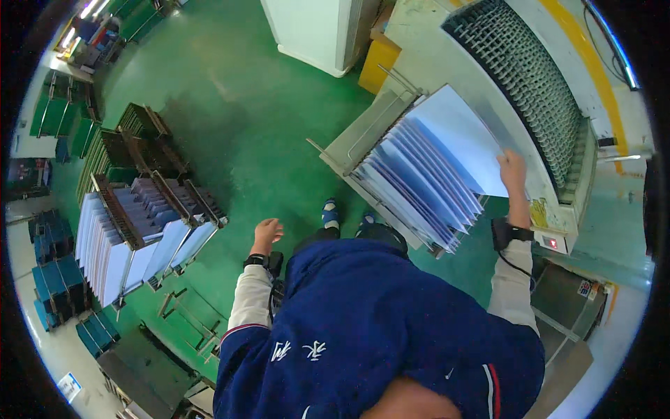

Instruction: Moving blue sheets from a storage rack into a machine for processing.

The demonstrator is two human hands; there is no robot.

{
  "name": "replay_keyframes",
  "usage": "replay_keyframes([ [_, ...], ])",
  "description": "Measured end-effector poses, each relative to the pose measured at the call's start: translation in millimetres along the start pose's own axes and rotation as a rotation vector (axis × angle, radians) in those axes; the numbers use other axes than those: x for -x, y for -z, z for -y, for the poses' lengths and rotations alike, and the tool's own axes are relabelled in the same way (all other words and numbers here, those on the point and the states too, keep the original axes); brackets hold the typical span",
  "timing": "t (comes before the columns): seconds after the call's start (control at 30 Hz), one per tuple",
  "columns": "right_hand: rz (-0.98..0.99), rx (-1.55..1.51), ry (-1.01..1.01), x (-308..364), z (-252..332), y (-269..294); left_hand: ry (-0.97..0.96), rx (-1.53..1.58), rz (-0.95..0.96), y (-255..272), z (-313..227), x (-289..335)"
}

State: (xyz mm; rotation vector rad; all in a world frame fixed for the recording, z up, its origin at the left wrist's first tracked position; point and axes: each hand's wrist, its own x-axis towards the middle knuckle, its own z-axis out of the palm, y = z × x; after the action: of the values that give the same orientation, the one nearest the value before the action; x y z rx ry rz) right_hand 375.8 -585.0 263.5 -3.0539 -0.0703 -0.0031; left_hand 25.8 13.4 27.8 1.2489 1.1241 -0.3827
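My right hand (511,170) is closed on the right edge of a large white flat panel (450,133). This panel leans at the right end of a row of similar thin panels (412,178), which stand on edge in a metal rack (340,162). My left hand (267,232) hangs over the floor at my left side, its fingers loosely curled and apart from any object. Nothing shows in it. Both wrists wear dark bands, with a cable along the right forearm.
Right of the rack stands a machine with a curved conveyor of mesh or rollers (523,77). On the left, another rack holds several white panels (105,258). A white cabinet (314,31) and a yellow box (379,64) are ahead. Green floor (258,140) lies between the racks.
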Motion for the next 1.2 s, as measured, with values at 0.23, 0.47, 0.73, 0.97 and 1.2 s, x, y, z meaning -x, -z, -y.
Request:
replay_keyframes([
  [0.23, -0.069, -0.001, 0.046, -0.4, -21.8, 36.0, -0.047, 0.033, -0.063, -5.5, -12.7, 9.1],
  [0.47, -0.119, -0.074, 0.002, 2.6, -22.8, 37.0, 0.016, 0.092, -0.036, -27.6, 21.3, 15.7],
  [0.73, -0.05, -0.094, -0.013, -1.1, -0.3, 46.5, -0.021, 0.092, -0.04, -49.7, 26.9, 28.3],
  [0.97, -0.032, -0.118, 0.057, -7.7, -8.6, 2.3, -0.033, 0.067, -0.078, -61.2, 28.8, 46.1],
  [1.2, 0.003, -0.113, 0.117, -8.6, -2.2, -33.5, -0.017, 0.08, -0.114, -57.0, 45.7, 55.7],
])
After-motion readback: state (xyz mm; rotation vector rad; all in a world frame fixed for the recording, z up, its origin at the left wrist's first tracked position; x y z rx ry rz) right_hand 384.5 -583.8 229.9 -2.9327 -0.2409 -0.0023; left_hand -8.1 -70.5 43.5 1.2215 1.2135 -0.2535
